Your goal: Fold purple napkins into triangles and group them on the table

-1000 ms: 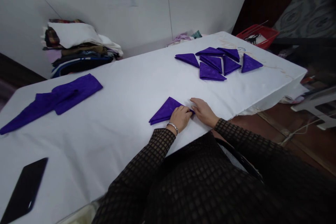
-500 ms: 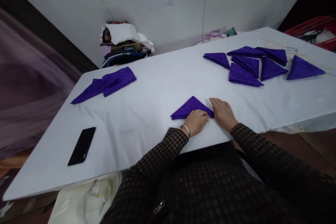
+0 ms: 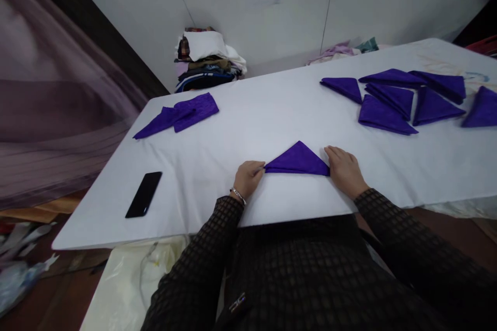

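Observation:
Directly before me on the table lies a purple cloth (image 3: 297,160), folded into a flat triangle with its peak pointing away from me. My left hand (image 3: 248,178) pinches its left corner between thumb and fingers. At the opposite corner is my right hand (image 3: 345,170), its fingers close together and the corner tucked at its thumb side; the thumb is mostly hidden. Several more folded purple cloths (image 3: 386,114) lie grouped at the right. Two others, a folded rectangle (image 3: 202,111) and a pointed piece (image 3: 159,123), overlap at the left.
A black phone (image 3: 143,195) rests on the white-covered table (image 3: 272,114) at the left. Beyond the far edge stands a pile of folded clothes (image 3: 205,62), with more pinkish fabric (image 3: 334,51) farther right. A sheer curtain (image 3: 58,98) hangs at the left.
My left hand has moved from the cloth's right part to its left corner. My right hand stays by the right corner. The whole view has shifted, so the table appears farther right.

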`<act>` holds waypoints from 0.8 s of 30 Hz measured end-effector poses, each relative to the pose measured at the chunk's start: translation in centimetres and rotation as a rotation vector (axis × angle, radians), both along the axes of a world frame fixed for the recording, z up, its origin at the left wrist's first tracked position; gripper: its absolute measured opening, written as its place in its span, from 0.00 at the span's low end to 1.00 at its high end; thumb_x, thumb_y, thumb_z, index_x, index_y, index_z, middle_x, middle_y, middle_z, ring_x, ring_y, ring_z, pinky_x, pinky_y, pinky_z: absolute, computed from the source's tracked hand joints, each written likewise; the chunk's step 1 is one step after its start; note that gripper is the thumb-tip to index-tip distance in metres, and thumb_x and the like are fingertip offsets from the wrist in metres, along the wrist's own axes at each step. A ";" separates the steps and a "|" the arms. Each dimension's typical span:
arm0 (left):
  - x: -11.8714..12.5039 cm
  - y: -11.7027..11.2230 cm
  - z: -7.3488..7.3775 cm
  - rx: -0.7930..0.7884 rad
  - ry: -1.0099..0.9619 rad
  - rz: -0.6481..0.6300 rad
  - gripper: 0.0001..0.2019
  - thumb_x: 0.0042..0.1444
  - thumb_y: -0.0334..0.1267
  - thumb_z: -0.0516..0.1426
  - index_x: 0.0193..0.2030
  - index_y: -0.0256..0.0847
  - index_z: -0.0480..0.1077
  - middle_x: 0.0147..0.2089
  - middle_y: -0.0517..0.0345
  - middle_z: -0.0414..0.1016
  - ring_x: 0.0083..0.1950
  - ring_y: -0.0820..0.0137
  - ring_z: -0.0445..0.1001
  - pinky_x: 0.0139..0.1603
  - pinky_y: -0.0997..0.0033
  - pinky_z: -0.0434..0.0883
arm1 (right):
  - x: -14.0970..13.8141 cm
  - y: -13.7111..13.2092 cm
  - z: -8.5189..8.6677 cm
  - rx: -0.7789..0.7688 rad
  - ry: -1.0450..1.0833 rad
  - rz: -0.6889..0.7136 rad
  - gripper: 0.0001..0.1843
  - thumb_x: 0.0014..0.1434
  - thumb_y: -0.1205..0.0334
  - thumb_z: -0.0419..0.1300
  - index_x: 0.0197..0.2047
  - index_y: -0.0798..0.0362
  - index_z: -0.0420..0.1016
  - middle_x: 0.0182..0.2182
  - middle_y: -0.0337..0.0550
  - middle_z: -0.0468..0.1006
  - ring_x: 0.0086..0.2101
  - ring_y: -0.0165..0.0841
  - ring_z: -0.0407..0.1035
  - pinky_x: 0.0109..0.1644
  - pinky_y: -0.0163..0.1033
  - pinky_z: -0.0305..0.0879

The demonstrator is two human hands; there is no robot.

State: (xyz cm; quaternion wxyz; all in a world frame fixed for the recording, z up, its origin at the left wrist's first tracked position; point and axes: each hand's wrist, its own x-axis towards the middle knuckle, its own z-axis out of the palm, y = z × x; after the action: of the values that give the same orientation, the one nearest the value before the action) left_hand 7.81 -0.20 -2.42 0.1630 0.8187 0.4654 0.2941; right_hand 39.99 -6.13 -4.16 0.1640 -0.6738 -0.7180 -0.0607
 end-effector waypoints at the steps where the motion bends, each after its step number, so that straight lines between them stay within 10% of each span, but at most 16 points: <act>1: 0.3 0.1 0.0 -0.002 0.015 -0.006 0.09 0.54 0.32 0.58 0.42 0.44 0.75 0.42 0.58 0.79 0.45 0.68 0.74 0.49 0.63 0.71 | 0.0 0.0 0.0 0.002 0.005 0.001 0.24 0.61 0.70 0.45 0.60 0.55 0.63 0.57 0.52 0.69 0.55 0.43 0.61 0.55 0.50 0.55; 24: 0.7 -1.2 1.6 -0.016 0.193 -0.157 0.20 0.49 0.27 0.54 0.49 0.43 0.73 0.42 0.54 0.75 0.44 0.65 0.70 0.48 0.61 0.69 | 0.2 0.1 0.2 -0.010 0.037 -0.008 0.20 0.61 0.68 0.47 0.55 0.55 0.69 0.57 0.51 0.69 0.55 0.42 0.61 0.55 0.50 0.56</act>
State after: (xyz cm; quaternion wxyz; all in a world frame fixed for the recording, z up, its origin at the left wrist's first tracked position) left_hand 8.54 -1.39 -0.82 0.1465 0.8758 0.4159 0.1965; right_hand 40.22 -6.01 -4.00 0.1734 -0.6785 -0.7124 -0.0452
